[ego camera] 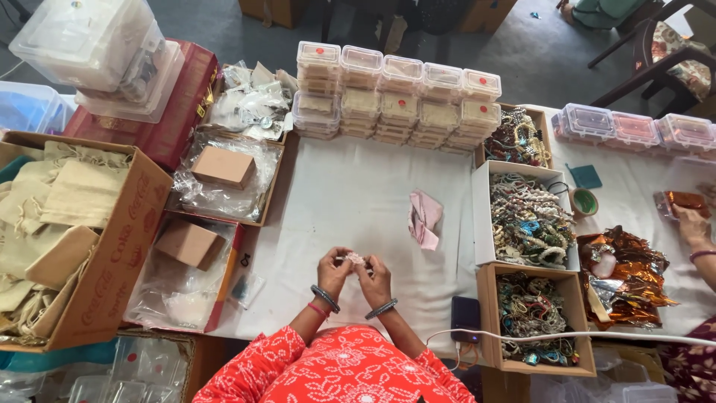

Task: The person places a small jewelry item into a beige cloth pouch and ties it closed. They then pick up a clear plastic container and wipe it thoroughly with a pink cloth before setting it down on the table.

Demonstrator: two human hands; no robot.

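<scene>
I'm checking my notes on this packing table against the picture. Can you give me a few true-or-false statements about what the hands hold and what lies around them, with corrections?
1. Both hands, the left hand and the right hand, hold one small pale piece between them. True.
2. The pink cloth lies under the hands. False: it lies apart from them, farther up the white table cover and to the right.
3. Stacks of clear lidded boxes stand at the far edge of the table. True.
4. The open cardboard boxes to the right are full of cloth pouches. False: they hold tangled beaded jewellery; the beige pouches are in the big carton on the left.
5. A dark phone lies near the right hand's side of the table. True.
</scene>
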